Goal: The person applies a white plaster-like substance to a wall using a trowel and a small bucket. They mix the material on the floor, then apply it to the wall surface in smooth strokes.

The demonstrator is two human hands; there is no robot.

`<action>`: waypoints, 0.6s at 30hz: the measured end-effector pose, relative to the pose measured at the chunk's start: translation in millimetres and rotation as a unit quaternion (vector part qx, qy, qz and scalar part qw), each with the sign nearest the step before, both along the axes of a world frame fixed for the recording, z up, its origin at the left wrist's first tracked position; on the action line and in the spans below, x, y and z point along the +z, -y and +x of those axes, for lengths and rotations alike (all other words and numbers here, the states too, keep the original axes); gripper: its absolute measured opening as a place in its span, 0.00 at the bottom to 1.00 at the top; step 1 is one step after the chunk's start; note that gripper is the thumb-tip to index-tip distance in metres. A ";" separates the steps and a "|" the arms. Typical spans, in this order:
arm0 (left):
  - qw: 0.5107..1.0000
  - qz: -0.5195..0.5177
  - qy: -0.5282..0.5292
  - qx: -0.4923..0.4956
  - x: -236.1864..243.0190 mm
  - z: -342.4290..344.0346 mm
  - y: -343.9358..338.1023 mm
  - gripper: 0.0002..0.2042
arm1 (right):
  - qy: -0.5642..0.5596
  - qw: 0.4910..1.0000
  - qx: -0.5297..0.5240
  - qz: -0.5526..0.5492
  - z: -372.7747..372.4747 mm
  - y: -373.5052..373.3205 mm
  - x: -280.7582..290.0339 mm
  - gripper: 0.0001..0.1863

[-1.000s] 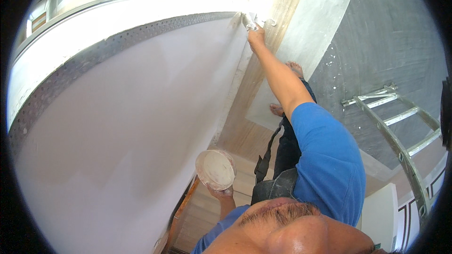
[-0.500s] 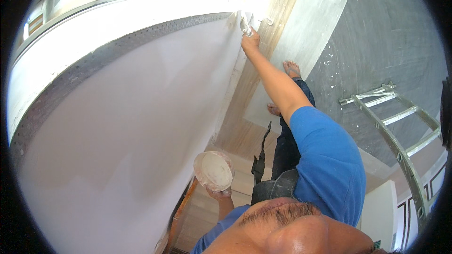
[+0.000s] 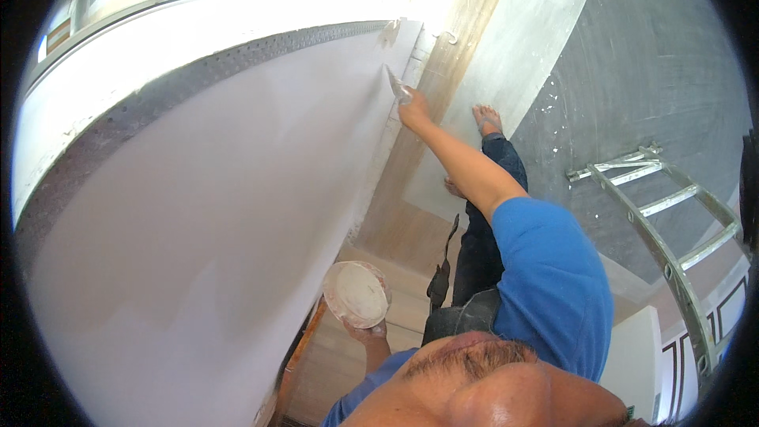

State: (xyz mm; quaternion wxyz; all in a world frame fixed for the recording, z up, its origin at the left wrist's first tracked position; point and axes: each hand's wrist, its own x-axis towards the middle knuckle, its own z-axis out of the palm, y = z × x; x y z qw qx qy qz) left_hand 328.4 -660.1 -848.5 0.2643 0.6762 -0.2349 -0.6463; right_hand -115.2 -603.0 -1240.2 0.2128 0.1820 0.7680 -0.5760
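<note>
The right hand (image 3: 414,113) grips a putty knife (image 3: 397,83), its blade pressed against the white wall (image 3: 205,213) near the corner. The left hand (image 3: 365,334) holds a round plaster-filled bowl (image 3: 355,293) low beside the wall. A metal ladder (image 3: 660,221) stands well apart.

Right hand (image 3: 414,113) closed, arm stretched far forward; left hand (image 3: 365,332) gripping near the chest.

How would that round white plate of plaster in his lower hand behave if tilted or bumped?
The round plate looks shallow and rests on the left hand from below, so a bump would probably tip it. Its white load looks pasty, so it likely clings briefly, then slides. It probably feels heavy for its size.
</note>
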 end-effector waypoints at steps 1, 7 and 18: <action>1.000 0.001 -0.001 -0.002 1.0 -0.4 0.6 0.39 | 0.059 0.997 -0.051 -0.011 0.1 -4.3 -5.3 0.27; 1.000 0.002 0.003 -0.007 0.5 -1.4 2.6 0.39 | 0.075 0.973 -0.205 -0.072 -73.2 -9.5 -16.0 0.18; 1.000 0.001 0.012 0.004 -6.9 3.1 2.0 0.41 | 0.083 0.964 -0.200 -0.152 -74.2 21.0 9.1 0.14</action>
